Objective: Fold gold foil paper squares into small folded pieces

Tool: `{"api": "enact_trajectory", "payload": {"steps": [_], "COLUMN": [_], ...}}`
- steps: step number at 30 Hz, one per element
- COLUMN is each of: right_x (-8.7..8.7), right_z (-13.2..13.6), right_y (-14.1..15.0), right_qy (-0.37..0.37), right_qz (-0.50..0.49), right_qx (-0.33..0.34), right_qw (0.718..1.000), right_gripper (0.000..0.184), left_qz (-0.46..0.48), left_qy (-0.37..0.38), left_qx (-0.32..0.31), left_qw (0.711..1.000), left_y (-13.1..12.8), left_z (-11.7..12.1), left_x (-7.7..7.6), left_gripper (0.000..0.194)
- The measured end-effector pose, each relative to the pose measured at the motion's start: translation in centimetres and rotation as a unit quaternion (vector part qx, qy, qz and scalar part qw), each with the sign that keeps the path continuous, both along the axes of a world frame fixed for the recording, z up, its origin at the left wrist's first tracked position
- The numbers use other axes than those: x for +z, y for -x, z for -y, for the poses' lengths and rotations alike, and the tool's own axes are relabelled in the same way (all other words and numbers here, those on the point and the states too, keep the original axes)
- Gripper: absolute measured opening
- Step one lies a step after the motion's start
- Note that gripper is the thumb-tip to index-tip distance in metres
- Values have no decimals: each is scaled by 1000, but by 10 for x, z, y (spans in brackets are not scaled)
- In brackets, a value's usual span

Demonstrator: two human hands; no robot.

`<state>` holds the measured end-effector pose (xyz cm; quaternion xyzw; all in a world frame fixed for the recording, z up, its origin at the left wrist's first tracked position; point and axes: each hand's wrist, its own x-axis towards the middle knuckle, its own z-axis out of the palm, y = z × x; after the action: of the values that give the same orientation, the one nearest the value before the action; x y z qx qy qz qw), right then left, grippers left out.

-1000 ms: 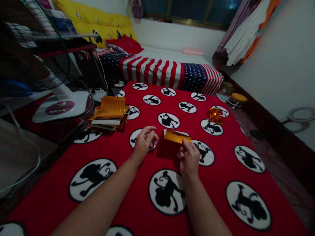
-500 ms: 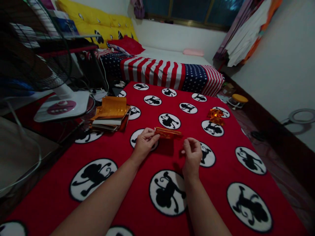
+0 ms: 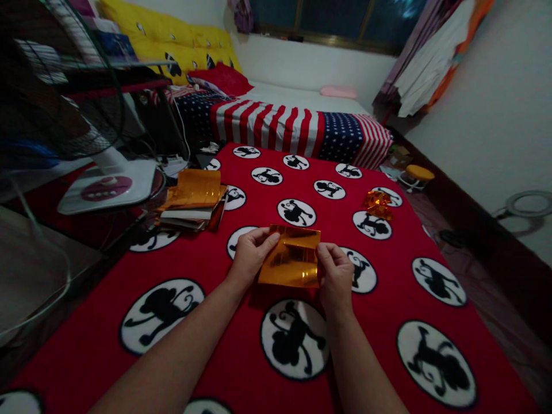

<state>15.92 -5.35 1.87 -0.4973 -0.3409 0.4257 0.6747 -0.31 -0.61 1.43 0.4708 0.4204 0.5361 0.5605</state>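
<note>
Between my two hands a sheet of shiny gold foil paper (image 3: 291, 259) is spread, creased across and tilted toward me above the red cloth. My left hand (image 3: 253, 251) pinches its upper left edge between thumb and fingers. At the right edge, my right hand (image 3: 335, 270) grips it with the thumb in front. A stack of gold and white paper sheets (image 3: 197, 190) lies to the left, beyond my left hand. Farther off on the right sits a small crumpled or folded piece of gold foil (image 3: 378, 203).
The red cloth (image 3: 233, 356) with monkey prints covers the surface before me. A fan (image 3: 107, 178) stands at the left. Behind is a bed with a flag-patterned cover (image 3: 276, 123). A yellow-topped stool (image 3: 420, 172) stands on the floor at the right.
The gold foil paper was folded in my right hand, then passed to my left fingers. Now it is opened out, and my right hand has taken hold of its right edge.
</note>
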Motion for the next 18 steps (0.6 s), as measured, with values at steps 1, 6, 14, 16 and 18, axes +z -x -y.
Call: {"api": "enact_trajectory", "payload": {"steps": [1, 6, 14, 16, 18], "right_x": [-2, -11, -14, -16, -19], "right_z": [-1, -4, -2, -3, -5], "right_y": [-1, -4, -6, -7, -8], "right_qy": [14, 31, 23, 22, 21], "right_qz": [-21, -42, 26, 37, 50], "right_qx": [10, -2, 10, 3, -12], "right_qw": [1000, 999, 999, 999, 998], "right_gripper": [21, 45, 34, 36, 39], "left_qz": [11, -22, -9, -19, -31], "left_qy": [15, 44, -5, -10, -15], "left_qx": [-3, -1, -30, -30, -26], "left_qw": [1000, 999, 999, 999, 999], "left_y": [-1, -1, 6, 7, 8], "left_z": [0, -1, -3, -3, -3], "left_x": [-2, -12, -14, -13, -12], "left_gripper": [34, 54, 55, 47, 38]}}
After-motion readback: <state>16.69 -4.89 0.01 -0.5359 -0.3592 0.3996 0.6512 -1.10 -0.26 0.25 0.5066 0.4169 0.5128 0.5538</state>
